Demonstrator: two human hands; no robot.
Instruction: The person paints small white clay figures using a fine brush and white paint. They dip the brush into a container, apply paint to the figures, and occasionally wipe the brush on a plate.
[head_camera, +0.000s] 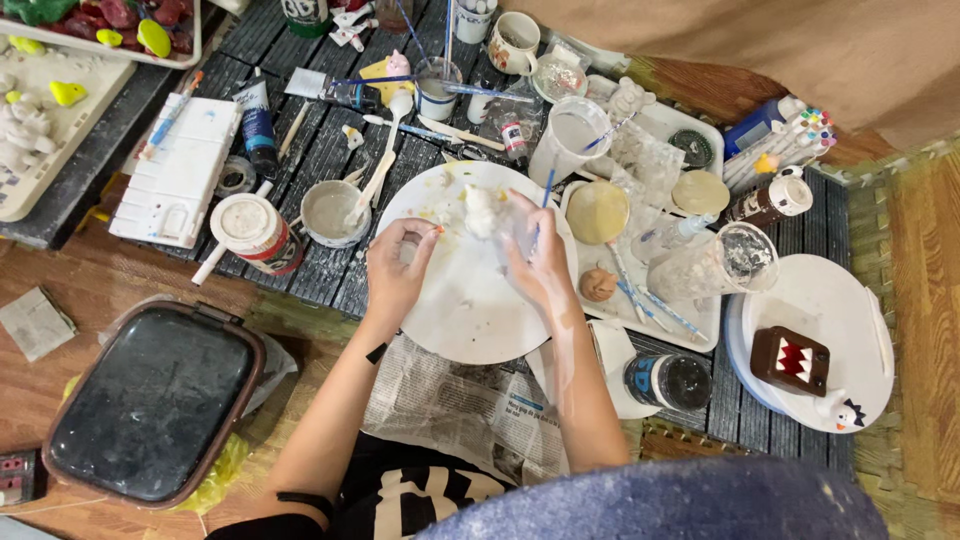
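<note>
A small white clay figure sits above a round white plate on the dark slatted table. My right hand grips the figure from the right and also holds a thin blue-handled brush upright. My left hand hovers over the plate's left side, fingers curled, thumb and forefinger pinched together near the figure. Whether anything sits between those fingers cannot be told.
Around the plate stand a cup of white slip with a spoon, a white jar, paint tubes, a tan-paint tray, a plastic cup, a brown toothed figure. Newspaper lies near me; a dark tray is at left.
</note>
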